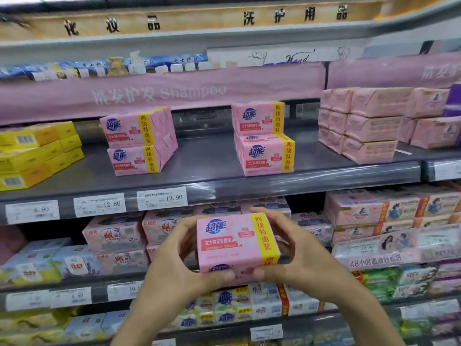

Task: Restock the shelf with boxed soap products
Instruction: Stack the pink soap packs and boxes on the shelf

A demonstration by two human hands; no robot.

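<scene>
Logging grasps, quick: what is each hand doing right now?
Left hand: holding the pink soap box by its left side.
Right hand: holding the same box by its right side.

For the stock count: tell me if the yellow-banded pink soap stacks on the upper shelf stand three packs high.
No, the left stack and the right stack are each two packs high.
</scene>
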